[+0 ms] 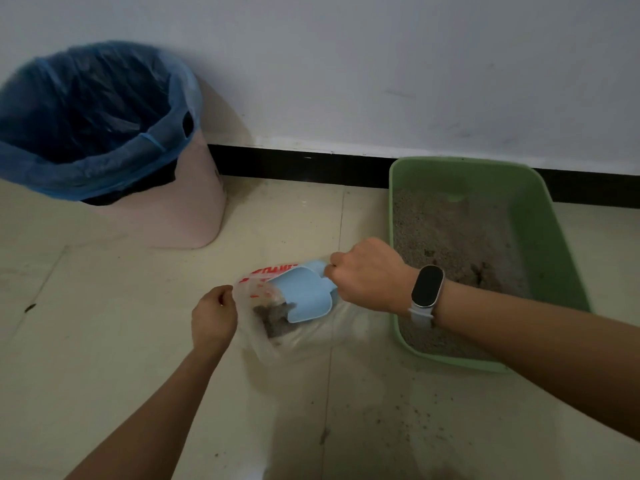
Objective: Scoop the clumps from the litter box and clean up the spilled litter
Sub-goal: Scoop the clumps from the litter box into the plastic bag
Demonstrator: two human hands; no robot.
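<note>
a pale blue scoop (304,294) tips grey clumps (275,318) into a clear plastic bag (294,341) on the tiled floor (104,341), just left of the green litter box (554,237). the right hand (367,275) is fisted round the handle; the left hand (213,315) pinches the bag's rim to hold the mouth wide. the scoop's long axis runs from upper right down to lower left, mouth tilted into the bag. done well, the pour stays low and slow, inside the opening. spilled grains (415,417) dot the floor in front of the box; a lined pink bin (166,209) stands by the wall.
</note>
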